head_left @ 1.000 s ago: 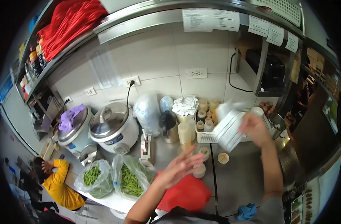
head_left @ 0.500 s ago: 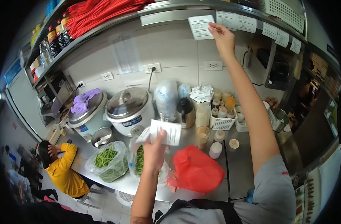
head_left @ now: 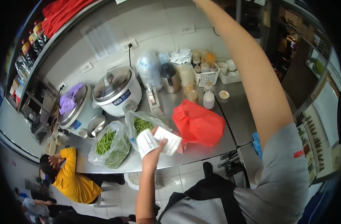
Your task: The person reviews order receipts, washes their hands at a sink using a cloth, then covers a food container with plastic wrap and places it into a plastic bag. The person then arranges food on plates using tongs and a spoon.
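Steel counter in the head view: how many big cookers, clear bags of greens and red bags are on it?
Big cookers: 2
Clear bags of greens: 2
Red bags: 1
Total: 5

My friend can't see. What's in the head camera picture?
A person's left hand holds white paper slips at a metal counter, while the right arm stretches up past the top edge. On the counter are bags of green vegetables, a red bag and two cookers. Someone in yellow sits at the left.
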{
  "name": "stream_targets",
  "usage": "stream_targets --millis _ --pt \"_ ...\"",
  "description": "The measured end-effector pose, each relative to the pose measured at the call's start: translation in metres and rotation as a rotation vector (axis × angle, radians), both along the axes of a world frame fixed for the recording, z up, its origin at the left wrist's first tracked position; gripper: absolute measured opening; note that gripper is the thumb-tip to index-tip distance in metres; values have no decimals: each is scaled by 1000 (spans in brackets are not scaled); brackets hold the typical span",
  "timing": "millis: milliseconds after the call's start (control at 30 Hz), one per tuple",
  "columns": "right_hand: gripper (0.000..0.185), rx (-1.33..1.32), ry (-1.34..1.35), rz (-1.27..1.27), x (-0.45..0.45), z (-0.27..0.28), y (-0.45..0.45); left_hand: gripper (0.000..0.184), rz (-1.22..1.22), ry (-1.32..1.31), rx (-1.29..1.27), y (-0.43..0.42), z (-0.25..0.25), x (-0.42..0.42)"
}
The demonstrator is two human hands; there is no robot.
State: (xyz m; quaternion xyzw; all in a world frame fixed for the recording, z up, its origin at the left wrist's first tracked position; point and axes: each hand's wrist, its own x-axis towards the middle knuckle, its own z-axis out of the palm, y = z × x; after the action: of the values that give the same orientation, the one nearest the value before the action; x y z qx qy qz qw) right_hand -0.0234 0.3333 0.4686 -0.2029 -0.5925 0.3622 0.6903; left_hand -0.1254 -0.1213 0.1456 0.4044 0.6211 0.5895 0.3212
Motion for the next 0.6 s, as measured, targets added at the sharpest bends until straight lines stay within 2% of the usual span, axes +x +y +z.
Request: stream_targets --millis 33,67,133,200,267,300,367,467,500,533,567,600 --pt "22 24 -61 47 7 -9 4 61 -64 11 21 -5 1 8" --pt "23 60 -182 -37 18 -14 -6 66 -91 124 -86 -7 -4 9" --pt "24 126 -414 -202 31 -26 -26 74 -152 361 -77 -17 -6 16" --pt "27 117 -386 -227 30 -24 -44 81 -160 633 17 -31 -10 20" --pt "27 167 -335 -257 20 -19 -60 85 -151 597 -67 -50 -8 22" --pt "26 192 -184 -174 12 -19 -68 88 -140 676 -79 -61 -16 21" --pt "23 120 -101 -92 -3 -18 -49 91 -152 770 -158 -87 -37 20" --pt "19 21 -16 85 -26 -22 0 93 -125 742 -246 -134 -67 29" --pt "18 -13 -11 112 -33 -21 7 93 -76 682 -326 -147 -61 36" --pt "18 -47 -4 135 -36 -20 16 94 -30 515 -433 -160 -50 41" --pt "20 -24 -26 145 -37 -16 38 79 106 418 -347 -176 -64 46" --pt "22 1 -45 154 -39 -8 70 72 147 193 -585 -212 -114 43"
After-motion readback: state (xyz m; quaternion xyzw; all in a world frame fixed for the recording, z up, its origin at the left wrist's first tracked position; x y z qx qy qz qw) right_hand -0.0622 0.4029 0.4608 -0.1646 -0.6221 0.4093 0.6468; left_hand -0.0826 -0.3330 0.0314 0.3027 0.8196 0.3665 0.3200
